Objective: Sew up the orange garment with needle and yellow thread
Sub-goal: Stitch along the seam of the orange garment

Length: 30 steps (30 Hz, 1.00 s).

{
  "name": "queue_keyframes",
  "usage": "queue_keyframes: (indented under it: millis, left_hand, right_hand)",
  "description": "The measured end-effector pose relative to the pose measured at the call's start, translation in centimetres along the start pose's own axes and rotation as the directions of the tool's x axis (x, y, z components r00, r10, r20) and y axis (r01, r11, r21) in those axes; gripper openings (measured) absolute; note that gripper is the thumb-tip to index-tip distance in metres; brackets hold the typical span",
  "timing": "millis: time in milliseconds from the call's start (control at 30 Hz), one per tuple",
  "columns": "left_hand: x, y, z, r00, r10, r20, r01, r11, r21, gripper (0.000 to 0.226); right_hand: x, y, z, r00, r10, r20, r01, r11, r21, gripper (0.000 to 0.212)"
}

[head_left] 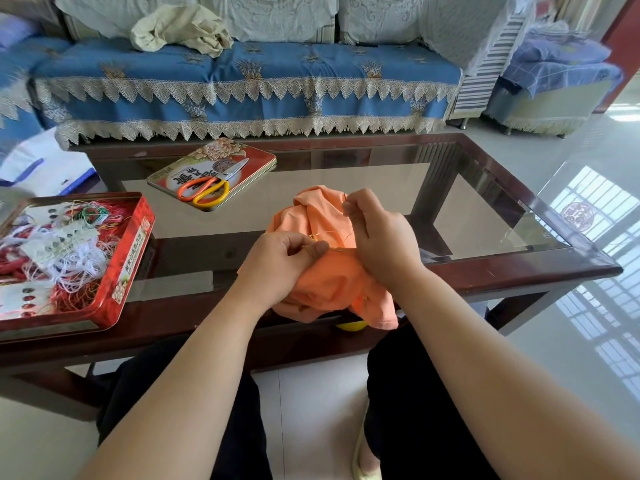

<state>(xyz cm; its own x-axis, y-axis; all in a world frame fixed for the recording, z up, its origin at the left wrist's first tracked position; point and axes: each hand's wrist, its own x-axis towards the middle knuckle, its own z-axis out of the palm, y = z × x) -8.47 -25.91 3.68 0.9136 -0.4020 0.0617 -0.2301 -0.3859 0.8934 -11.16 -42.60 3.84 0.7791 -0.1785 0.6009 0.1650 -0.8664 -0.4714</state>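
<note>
The orange garment (325,278) is bunched over the near edge of the glass-topped coffee table (485,216). My left hand (280,265) grips a fold of the garment, thumb and fingers pinching the cloth beside a short run of yellow thread (314,236). My right hand (377,233) is just right of it, above the cloth, its fingertips pinched together at the top as if on the needle. The needle itself is too thin to make out.
A red tin (133,268) full of tangled thread and thread cards sits at the table's left edge. Its lid (252,157) lies further back with orange-and-yellow scissors (207,188) on it. A blue-covered sofa (242,84) stands behind the table.
</note>
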Motion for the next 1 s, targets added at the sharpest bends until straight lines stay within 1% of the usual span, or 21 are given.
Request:
queue_keyframes:
  millis: [67,100,133,167,200,233,267,333,433,500,533,600,667,700,767,800,900,933,1000]
  left_hand:
    - [0.1,-0.1,0.1,1.000,-0.003,0.011,0.003,1.000,0.025,0.039]
    - [0.1,0.0,0.1,1.000,-0.005,0.014,0.005,1.000,0.027,0.042]
    - [0.1,0.0,0.2,1.000,-0.007,0.010,0.006,1.000,0.023,0.044]
    - [0.0,0.0,0.3,1.000,-0.006,-0.004,0.007,1.000,0.012,0.043]
    - [0.0,0.0,0.5,1.000,0.001,-0.026,-0.001,1.000,0.002,0.042]
    - [-0.1,0.0,0.7,0.998,0.015,-0.054,-0.015,1.000,-0.002,0.040]
    - [-0.2,0.0,0.8,0.996,0.032,-0.082,-0.032,0.999,-0.006,0.040]
    - [-0.3,0.1,1.2,0.990,0.039,-0.133,-0.044,0.999,-0.030,0.044]
    - [-0.3,0.3,1.6,0.983,0.034,-0.179,-0.047,0.997,-0.067,0.042]
    - [-0.4,0.6,1.7,0.988,0.022,-0.156,-0.041,0.992,-0.120,0.035]
    - [-0.5,0.7,1.8,0.991,0.015,-0.132,-0.035,0.988,-0.150,0.032]
    - [-0.8,1.0,1.8,0.999,0.003,-0.051,-0.015,0.974,-0.224,0.025]
    - [-0.9,1.2,1.7,0.999,0.007,0.051,0.009,0.951,-0.310,0.020]
    - [-0.9,1.2,1.5,0.996,0.011,0.091,0.021,0.940,-0.341,0.018]
    - [-0.8,1.1,1.1,0.989,0.025,0.145,0.029,0.933,-0.359,0.017]
    - [-0.8,1.1,0.9,0.987,0.031,0.158,0.027,0.935,-0.355,0.018]
    - [-0.6,0.9,0.5,0.984,0.027,0.174,0.034,0.941,-0.337,0.019]
    - [-0.5,0.8,0.4,0.984,0.025,0.174,0.030,0.951,-0.306,0.020]
    - [-0.2,0.5,0.0,0.988,0.009,0.155,0.022,0.981,-0.192,0.025]
  right_hand:
    - [0.3,0.1,0.2,0.997,-0.059,-0.049,0.057,0.998,-0.036,0.039]
    - [0.2,0.2,0.4,0.993,-0.088,-0.077,0.084,0.994,-0.064,0.037]
    - [0.2,0.1,0.5,0.988,-0.109,-0.113,0.098,0.990,-0.098,0.029]
    - [0.1,0.0,0.5,0.982,-0.102,-0.158,0.084,0.990,-0.117,0.021]
    - [-0.1,-0.1,0.4,0.976,-0.064,-0.206,0.042,0.993,-0.107,0.019]
    - [-0.3,-0.3,0.4,0.973,-0.009,-0.232,-0.007,0.998,-0.065,0.022]
    - [-0.7,-0.5,0.4,0.972,0.046,-0.231,-0.051,0.999,-0.017,0.026]
    - [-1.5,-1.3,0.4,0.977,0.137,-0.165,-0.134,0.990,0.033,0.027]
    - [-2.4,-2.4,0.5,0.974,0.215,-0.075,-0.219,0.975,-0.043,0.026]
    - [-2.7,-2.9,0.6,0.964,0.259,-0.054,-0.262,0.963,-0.059,0.025]
    - [-2.6,-3.1,0.7,0.955,0.293,-0.040,-0.294,0.955,-0.035,0.022]
    - [-2.3,-3.4,0.9,0.919,0.395,-0.011,-0.392,0.915,0.098,0.015]
    - [-1.8,-3.3,1.0,0.866,0.500,0.023,-0.483,0.823,0.299,0.017]
    - [-1.5,-3.2,0.9,0.846,0.531,0.047,-0.503,0.766,0.400,0.020]
    - [-1.0,-3.0,0.8,0.842,0.527,0.111,-0.499,0.686,0.530,0.024]
    - [-0.7,-2.9,0.7,0.857,0.496,0.138,-0.483,0.681,0.550,0.024]
    - [-0.1,-2.3,0.7,0.902,0.400,0.161,-0.424,0.751,0.506,0.024]
    - [0.1,-2.1,0.5,0.912,0.378,0.156,-0.405,0.780,0.477,0.023]
    - [0.7,-1.3,0.0,0.936,0.327,0.131,-0.351,0.842,0.410,0.021]
